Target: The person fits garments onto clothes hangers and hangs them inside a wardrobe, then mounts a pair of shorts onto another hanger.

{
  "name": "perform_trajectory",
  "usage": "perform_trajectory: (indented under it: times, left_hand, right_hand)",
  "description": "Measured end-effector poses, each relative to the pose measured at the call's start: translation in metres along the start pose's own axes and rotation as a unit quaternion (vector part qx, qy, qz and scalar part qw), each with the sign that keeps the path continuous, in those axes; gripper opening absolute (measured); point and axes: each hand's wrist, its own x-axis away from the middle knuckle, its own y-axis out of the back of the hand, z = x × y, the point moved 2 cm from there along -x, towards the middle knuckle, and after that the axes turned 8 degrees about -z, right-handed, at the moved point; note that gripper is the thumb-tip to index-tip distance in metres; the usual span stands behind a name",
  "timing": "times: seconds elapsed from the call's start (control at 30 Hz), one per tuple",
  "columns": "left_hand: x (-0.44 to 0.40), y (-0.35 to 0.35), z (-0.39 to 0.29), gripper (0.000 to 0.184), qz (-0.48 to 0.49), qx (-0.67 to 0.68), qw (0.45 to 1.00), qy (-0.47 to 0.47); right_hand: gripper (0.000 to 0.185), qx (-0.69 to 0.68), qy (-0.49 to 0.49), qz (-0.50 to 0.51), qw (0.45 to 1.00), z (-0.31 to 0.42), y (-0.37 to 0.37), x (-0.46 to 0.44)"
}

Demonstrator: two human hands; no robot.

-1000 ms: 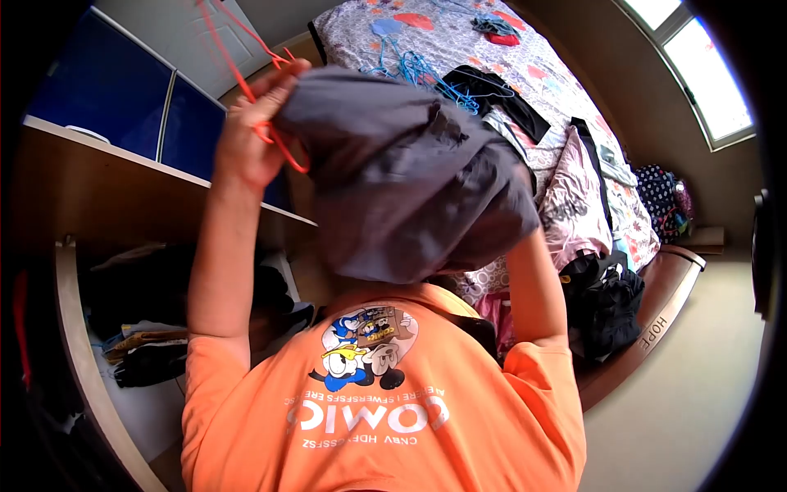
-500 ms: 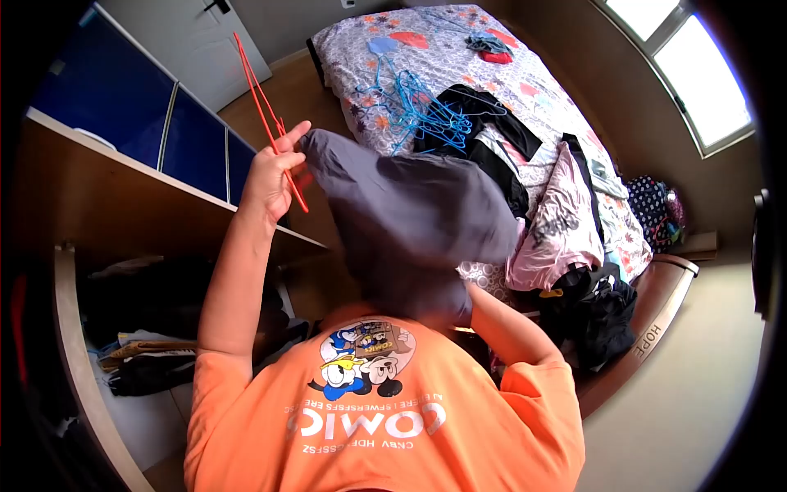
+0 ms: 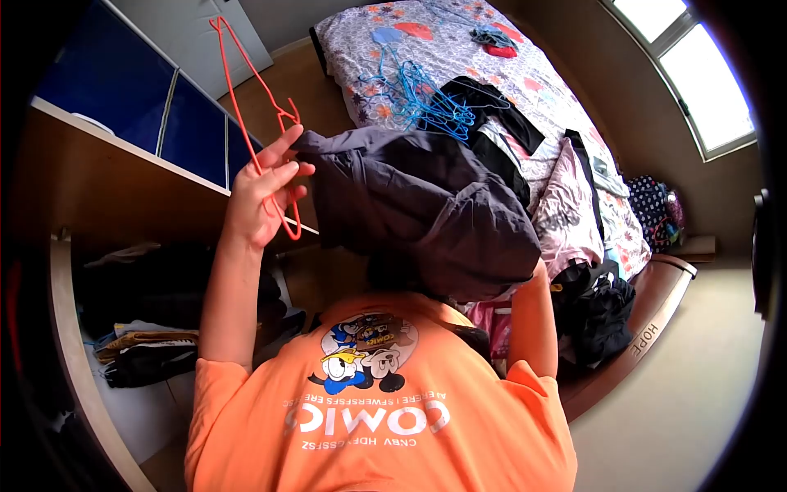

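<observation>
A red hanger (image 3: 238,98) hangs across my left hand (image 3: 266,193), whose fingers hold it. The same hand's fingertips are at the upper left corner of a dark grey garment (image 3: 426,197). The garment is spread and bunched in front of my chest, over the edge of the bed. My right hand (image 3: 537,271) is at the garment's lower right side, mostly hidden by the cloth, so its fingers cannot be made out.
Beyond the garment, a bed (image 3: 352,41) bears blue hangers (image 3: 426,98), black clothing (image 3: 508,115) and a pink garment (image 3: 570,213). Black clothes (image 3: 598,320) lie by the curved wooden bed end (image 3: 656,328). Folded clothes (image 3: 147,344) sit on a shelf at left, below blue cabinet doors (image 3: 106,82).
The grey garment has opened out to the right, and my right hand has moved out from near my chest to the right. The red hanger has tilted and sits higher.
</observation>
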Motion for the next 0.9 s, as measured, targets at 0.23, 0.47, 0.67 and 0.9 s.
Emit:
perform_trajectory:
  times: [0.23, 0.47, 0.67, 0.9]
  left_hand:
    - [0.02, -0.017, 0.014, 0.048, 0.023, -0.015, 1.0, -0.012]
    - [0.019, -0.017, 0.038, 0.049, 0.013, -0.208, 0.973, -0.098]
    - [0.028, -0.007, 0.043, 0.019, 0.011, -0.259, 0.966, -0.024]
    - [0.063, -0.041, 0.045, 0.024, 0.129, -0.627, 0.635, -0.432]
  right_hand:
    - [0.054, 0.912, 0.382, 0.101, 0.113, 0.034, 0.013, -0.037]
    - [0.09, 0.864, 0.484, 0.136, -0.012, 0.032, 0.019, -0.045]
    - [0.056, 0.792, 0.57, 0.207, 0.068, 0.045, -0.008, -0.029]
    - [0.04, 0.764, 0.628, 0.101, -0.106, 0.012, 0.031, -0.122]
